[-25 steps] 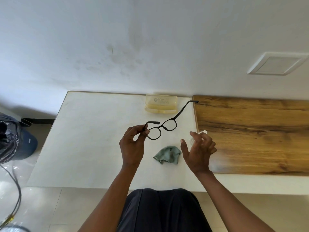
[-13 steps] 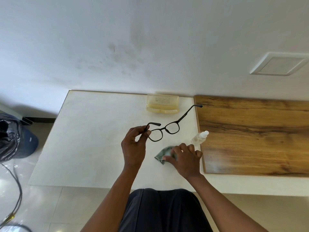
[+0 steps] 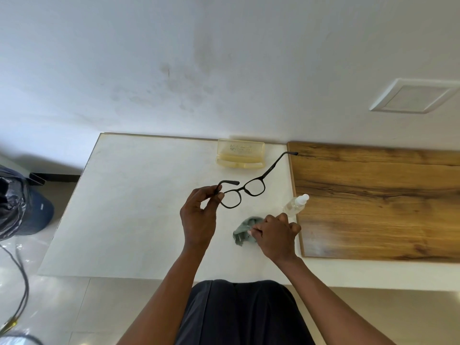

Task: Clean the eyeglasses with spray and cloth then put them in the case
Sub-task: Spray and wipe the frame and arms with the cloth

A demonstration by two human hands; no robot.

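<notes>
Black-framed eyeglasses [image 3: 249,189] are held above the white table, temples unfolded. My left hand [image 3: 199,215] pinches the frame at its left hinge. A crumpled grey-green cloth [image 3: 242,230] lies on the table below the glasses, and my right hand [image 3: 276,235] pinches its right side with curled fingers. A small clear spray bottle [image 3: 295,205] with a white top stands just beyond my right hand, at the seam with the wooden board. The translucent yellow case [image 3: 240,153] sits open at the back of the table by the wall.
The white table [image 3: 137,207] meets a wooden board [image 3: 373,207] on the right. A dark bag and blue bin [image 3: 22,207] stand on the floor at left. Cables [image 3: 17,290] trail at lower left. My lap is under the table's front edge.
My right hand let go of the spray bottle, left it standing, and moved left and down to take hold of the cloth. My left hand kept the glasses almost still.
</notes>
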